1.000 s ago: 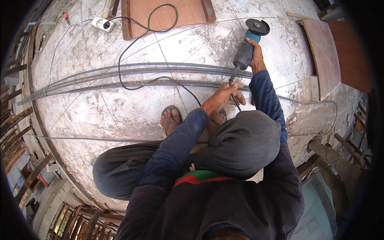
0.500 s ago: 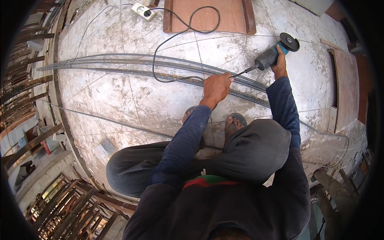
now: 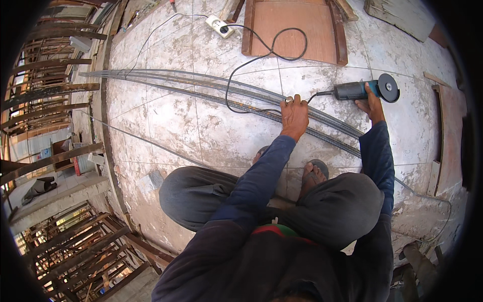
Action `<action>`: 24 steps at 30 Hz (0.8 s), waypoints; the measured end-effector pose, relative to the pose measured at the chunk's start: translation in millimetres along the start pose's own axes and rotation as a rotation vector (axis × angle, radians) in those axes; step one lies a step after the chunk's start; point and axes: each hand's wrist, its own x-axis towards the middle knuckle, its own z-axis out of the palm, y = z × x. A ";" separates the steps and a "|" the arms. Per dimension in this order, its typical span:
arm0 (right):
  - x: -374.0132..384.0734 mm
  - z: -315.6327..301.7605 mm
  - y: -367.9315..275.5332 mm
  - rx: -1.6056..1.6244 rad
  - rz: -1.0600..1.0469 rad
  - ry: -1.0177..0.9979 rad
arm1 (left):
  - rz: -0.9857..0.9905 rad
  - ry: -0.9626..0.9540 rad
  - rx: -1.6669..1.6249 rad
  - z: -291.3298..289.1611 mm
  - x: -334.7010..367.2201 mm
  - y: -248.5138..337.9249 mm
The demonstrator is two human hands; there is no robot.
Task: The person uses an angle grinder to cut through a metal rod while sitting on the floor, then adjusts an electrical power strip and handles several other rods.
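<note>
In my right hand [image 3: 371, 106] is an angle grinder [image 3: 351, 91], dark-bodied with a blue-green front section. Its round dark disc [image 3: 388, 88] faces up at the far right end, held above the floor. My left hand [image 3: 295, 117] is closed, fingers curled over a bundle of long ribbed steel rods [image 3: 333, 142] lying across the floor. A black power cord [image 3: 236, 70] runs from the grinder's rear past these fingers, then loops away to the far side. Whether the left fingers hold the cord or a rod is hidden.
A white socket block [image 3: 220, 26] with the cord's plug lies at the far side, beside a wooden panel with raised edges [image 3: 297, 27]. One separate rod [image 3: 156, 143] crosses the floor near my knees. Wooden boards [image 3: 449, 133] stand at right. Dark timbers [image 3: 50, 93] lie beyond the floor's left edge.
The whole view has shifted. My right hand has brought the grinder nearer and turned it from slanting to almost level. My left hand has slid slightly to the far left along the rods.
</note>
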 end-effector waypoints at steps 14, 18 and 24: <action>0.6 23.0 33.6 -0.378 -0.196 0.369 | 0.688 -0.173 -0.056 64.2 -62.1 59.3; -29.1 29.6 44.8 -0.450 -0.341 0.440 | 0.688 -0.171 -0.031 67.6 -60.4 67.3; -150.2 18.4 54.4 -0.444 -0.662 0.085 | 0.621 -0.283 -0.012 72.2 -47.2 62.3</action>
